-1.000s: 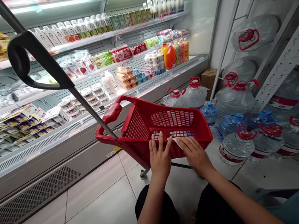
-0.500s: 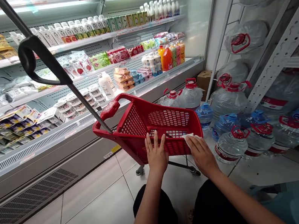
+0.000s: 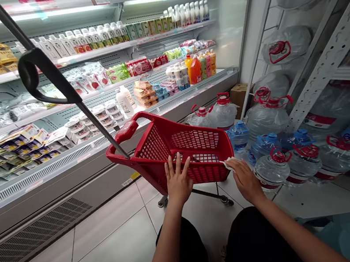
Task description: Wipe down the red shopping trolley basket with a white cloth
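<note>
The right hand presses a white cloth against the near right corner of the red basket; the fingers lie flat over the cloth, a loose pressing grip rather than a fist. The left hand rests open on the basket's near rim, fingers spread over the mesh wall, clasping nothing. The basket stands on small wheels on the tiled floor, just ahead of the person's knees.

From the basket's rim at 10 o'clock a long pull handle rises slantwise, its black loop crossing in front of the chiller shelves. Those shelves, at 9 to 12 o'clock, carry milk bottles, yoghurt tubs and packets, with juice bottles toward 1 o'clock. Large water jugs with red caps crowd the floor at 2 to 3 o'clock, just beside the basket's right corner, and a cardboard box sits behind them.

Most of the cloth is hidden under the right hand. The basket's floor is only partly seen through the mesh. The lower right corner is blurred.
</note>
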`<state>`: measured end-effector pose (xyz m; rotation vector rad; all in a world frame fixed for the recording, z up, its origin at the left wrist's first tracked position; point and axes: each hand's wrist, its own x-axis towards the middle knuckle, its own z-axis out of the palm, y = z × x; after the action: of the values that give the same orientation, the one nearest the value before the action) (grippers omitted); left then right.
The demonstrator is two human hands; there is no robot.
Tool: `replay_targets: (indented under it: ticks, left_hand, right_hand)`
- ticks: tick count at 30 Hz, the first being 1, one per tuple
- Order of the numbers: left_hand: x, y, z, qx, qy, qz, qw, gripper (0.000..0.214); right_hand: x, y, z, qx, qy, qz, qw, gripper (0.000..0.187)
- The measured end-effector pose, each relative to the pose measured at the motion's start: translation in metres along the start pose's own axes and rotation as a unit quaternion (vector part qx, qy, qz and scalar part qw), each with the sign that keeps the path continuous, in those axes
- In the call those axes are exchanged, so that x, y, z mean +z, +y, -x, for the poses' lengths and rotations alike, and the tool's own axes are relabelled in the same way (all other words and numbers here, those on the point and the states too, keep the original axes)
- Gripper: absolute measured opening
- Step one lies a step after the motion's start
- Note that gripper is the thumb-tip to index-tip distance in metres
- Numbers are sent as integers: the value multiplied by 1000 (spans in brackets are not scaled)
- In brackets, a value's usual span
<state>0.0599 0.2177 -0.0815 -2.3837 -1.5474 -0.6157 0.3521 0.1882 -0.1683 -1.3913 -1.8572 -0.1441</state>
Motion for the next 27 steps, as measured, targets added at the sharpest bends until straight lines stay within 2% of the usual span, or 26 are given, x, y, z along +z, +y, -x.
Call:
replay_targets:
  ticks: [3,7,12,14,17,19,22,24,27]
  left_hand:
    - [0,-9,-5,-19,-2,5,1000,88]
    - [4,-9,-9,-82,0,1,997,78]
    - [13,5,7,-67,-10,0,998,68]
    - [12,2,15,-76,-9,-6,997,63]
    - [8,-13,22,-88,-18,-18,996,56]
    - [7,-22,22,-95,-21,-21,995,58]
    - [13,-25,19,-117,-7,-11,993,73]
    - [19,-20,16,-131,7,3,991,84]
    - [26,-10,13,-142,27,20,989,91]
  right_hand:
    - [5,-19,1,-9,6,-10,1000,58]
    - [8,-56,-2,-61,-19,-3,998,67]
    - [20,-92,-10,-148,-62,1,987,79]
    - [25,-91,-11,-182,-70,-1,981,81]
    - [29,-72,-12,-214,-79,0,974,81]
    - [30,-54,-16,-210,-83,4,974,81]
    - [33,-39,-27,-180,-73,1,981,81]
    - [40,-44,-31,-156,-55,-7,986,78]
    - [51,-69,-28,-153,-44,-30,987,75]
